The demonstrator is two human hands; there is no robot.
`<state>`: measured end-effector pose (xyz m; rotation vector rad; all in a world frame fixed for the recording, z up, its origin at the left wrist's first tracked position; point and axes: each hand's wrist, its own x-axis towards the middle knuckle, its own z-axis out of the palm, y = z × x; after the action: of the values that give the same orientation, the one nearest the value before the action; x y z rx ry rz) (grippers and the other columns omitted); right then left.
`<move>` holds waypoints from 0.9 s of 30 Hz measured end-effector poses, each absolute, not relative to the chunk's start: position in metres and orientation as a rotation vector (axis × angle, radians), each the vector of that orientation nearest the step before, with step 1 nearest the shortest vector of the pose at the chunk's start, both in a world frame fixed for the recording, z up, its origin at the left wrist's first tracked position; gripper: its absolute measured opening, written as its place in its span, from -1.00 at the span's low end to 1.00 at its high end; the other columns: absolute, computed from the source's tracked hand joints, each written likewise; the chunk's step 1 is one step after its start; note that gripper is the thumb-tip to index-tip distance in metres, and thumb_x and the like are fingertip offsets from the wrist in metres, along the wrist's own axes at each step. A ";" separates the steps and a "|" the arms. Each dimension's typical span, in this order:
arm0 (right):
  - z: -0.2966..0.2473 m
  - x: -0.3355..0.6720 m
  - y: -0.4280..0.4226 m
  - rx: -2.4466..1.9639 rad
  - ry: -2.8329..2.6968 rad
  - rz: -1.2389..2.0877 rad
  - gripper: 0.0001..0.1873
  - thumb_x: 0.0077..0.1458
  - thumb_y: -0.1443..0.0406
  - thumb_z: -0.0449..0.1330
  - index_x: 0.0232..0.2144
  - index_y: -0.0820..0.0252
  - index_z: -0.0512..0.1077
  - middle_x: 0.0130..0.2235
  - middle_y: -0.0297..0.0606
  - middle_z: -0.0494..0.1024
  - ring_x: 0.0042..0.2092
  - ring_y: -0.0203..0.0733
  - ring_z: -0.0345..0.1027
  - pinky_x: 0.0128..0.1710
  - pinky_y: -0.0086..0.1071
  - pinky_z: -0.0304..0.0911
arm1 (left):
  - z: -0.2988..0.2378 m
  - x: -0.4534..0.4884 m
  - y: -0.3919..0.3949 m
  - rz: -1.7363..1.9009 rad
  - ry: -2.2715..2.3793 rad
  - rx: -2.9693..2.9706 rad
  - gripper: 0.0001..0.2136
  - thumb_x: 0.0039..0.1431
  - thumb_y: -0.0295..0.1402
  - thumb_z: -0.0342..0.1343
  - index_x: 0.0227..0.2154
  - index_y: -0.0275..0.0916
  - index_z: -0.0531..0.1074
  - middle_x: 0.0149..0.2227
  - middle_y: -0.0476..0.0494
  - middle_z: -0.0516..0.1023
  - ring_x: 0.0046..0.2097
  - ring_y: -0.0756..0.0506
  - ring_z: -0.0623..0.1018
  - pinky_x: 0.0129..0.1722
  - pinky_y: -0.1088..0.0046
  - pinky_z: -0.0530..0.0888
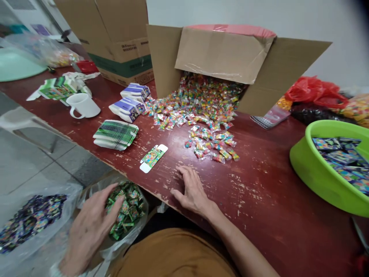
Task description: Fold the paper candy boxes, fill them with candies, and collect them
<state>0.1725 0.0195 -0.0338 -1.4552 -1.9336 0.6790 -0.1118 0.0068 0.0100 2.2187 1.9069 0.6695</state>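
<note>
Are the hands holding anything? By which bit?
Nothing visible is held: the left hand is open above green packets; the right hand rests on the table.

One single carton (153, 157); candy sachets (207, 140) too many to count. One table (259, 165) bears two cardboard boxes (118, 25), two purple stacks (127, 109), one mug (88, 107), one tub (301, 165) and, near its edge, one green stack (115, 134). Below, two clear bags (69, 189): green packets (129, 207) and purple packets (37, 215), both past counting.

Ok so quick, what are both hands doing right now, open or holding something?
Left hand: open above the green packets, nothing visible in it.
Right hand: open over the table, nothing visible in it.
</note>
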 end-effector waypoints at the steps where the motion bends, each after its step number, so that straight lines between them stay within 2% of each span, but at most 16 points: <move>1: -0.037 0.173 0.019 -1.456 -1.948 0.655 -0.31 0.00 0.32 0.24 0.19 0.24 0.15 0.19 0.01 0.27 0.20 0.06 0.11 0.20 0.00 0.05 | 0.008 -0.101 0.016 0.659 1.865 2.289 -0.56 0.23 -0.02 -0.04 0.01 -0.21 0.39 -0.09 -0.27 0.56 -0.08 -0.27 0.55 -0.03 0.19 0.43; 4: -0.044 0.171 0.017 -1.447 -1.992 0.569 -0.40 0.03 0.31 0.24 0.13 0.21 0.23 0.16 -0.01 0.32 0.15 0.08 0.15 0.15 0.01 0.08 | -0.002 -0.058 0.058 0.597 1.816 2.406 -0.50 0.30 -0.09 -0.14 0.11 -0.35 0.31 -0.03 -0.39 0.51 -0.02 -0.28 0.49 0.02 0.19 0.38; 6: -0.047 0.171 0.016 -1.422 -2.002 0.528 -0.47 0.05 0.30 0.24 0.09 0.21 0.28 0.13 -0.02 0.36 0.13 0.05 0.19 0.13 -0.03 0.11 | -0.008 -0.037 0.090 0.413 2.025 2.379 -0.41 0.25 -0.04 -0.07 0.15 -0.43 0.28 -0.03 -0.50 0.48 -0.02 -0.38 0.46 -0.05 0.12 0.38; 8: -0.047 0.171 0.016 -1.400 -1.998 0.506 -0.51 0.06 0.30 0.24 0.06 0.22 0.30 0.09 -0.02 0.39 0.10 0.03 0.22 0.11 -0.05 0.14 | -0.010 -0.029 0.117 0.223 2.166 2.253 -0.36 0.16 0.05 0.01 0.14 -0.35 0.32 -0.05 -0.51 0.48 -0.03 -0.43 0.46 -0.15 0.13 0.39; 11: -0.047 0.172 0.017 -1.377 -1.965 0.518 -0.55 0.06 0.31 0.24 0.03 0.22 0.32 0.07 -0.03 0.42 0.08 0.03 0.24 0.09 -0.04 0.16 | -0.006 -0.036 0.141 0.189 2.083 2.053 -0.42 -0.01 0.11 0.16 -0.05 -0.24 0.47 -0.16 -0.41 0.55 -0.12 -0.38 0.51 -0.24 0.25 0.37; 14: -0.046 0.172 0.019 -1.354 -1.873 0.584 -0.55 0.04 0.34 0.25 0.02 0.20 0.33 0.04 -0.05 0.44 0.05 0.01 0.27 0.07 -0.06 0.20 | -0.002 -0.041 0.139 0.369 1.940 1.861 -0.57 -0.11 0.04 0.25 -0.31 -0.22 0.53 -0.37 -0.22 0.57 -0.26 -0.26 0.52 -0.33 0.36 0.34; 16: -0.042 0.172 0.021 -1.339 -1.731 0.632 -0.56 0.05 0.37 0.22 0.01 0.20 0.32 0.00 -0.08 0.45 0.00 -0.05 0.33 0.02 -0.13 0.26 | 0.000 -0.036 0.124 0.532 1.774 1.716 -0.61 -0.07 -0.01 0.25 -0.34 -0.25 0.53 -0.43 -0.14 0.57 -0.34 -0.18 0.50 -0.37 0.41 0.34; 18: -0.034 0.173 0.024 -1.328 -1.584 0.627 -0.60 0.08 0.38 0.17 0.01 0.22 0.32 -0.02 -0.08 0.45 -0.03 -0.09 0.35 -0.01 -0.20 0.30 | 0.001 -0.026 0.103 0.655 1.530 1.538 -0.60 -0.02 -0.05 0.24 -0.26 -0.29 0.52 -0.38 -0.12 0.58 -0.37 -0.12 0.49 -0.39 0.45 0.36; 22: -0.010 0.179 0.029 -1.322 -1.577 0.515 -0.76 0.12 0.36 0.15 -0.12 0.21 0.41 -0.12 -0.11 0.49 -0.08 -0.09 0.36 -0.06 -0.22 0.30 | 0.007 -0.001 0.063 0.630 1.125 1.334 -0.63 0.03 -0.20 0.27 -0.12 -0.28 0.52 -0.28 -0.11 0.60 -0.32 -0.09 0.50 -0.29 0.46 0.42; 25: 0.004 0.187 0.033 -1.395 -1.670 0.567 -0.90 0.08 0.34 0.20 -0.28 0.20 0.45 -0.28 -0.20 0.49 -0.23 -0.14 0.36 -0.18 -0.27 0.29 | 0.010 0.011 0.049 0.641 1.021 1.364 -0.70 0.05 -0.30 0.26 -0.14 -0.25 0.55 -0.23 -0.10 0.59 -0.18 -0.14 0.51 -0.12 0.43 0.42; 27: 0.007 0.193 0.034 -1.439 -1.678 0.686 -0.93 0.04 0.35 0.24 -0.34 0.19 0.45 -0.35 -0.28 0.47 -0.33 -0.21 0.34 -0.27 -0.34 0.27 | 0.009 0.014 0.045 0.672 1.056 1.433 -0.75 0.04 -0.32 0.26 -0.18 -0.22 0.57 -0.25 -0.07 0.59 -0.15 -0.15 0.51 -0.08 0.43 0.41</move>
<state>0.1929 0.0340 0.0070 -1.4392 -1.6778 0.6856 0.0145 0.0452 0.0094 1.4328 1.0556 0.6724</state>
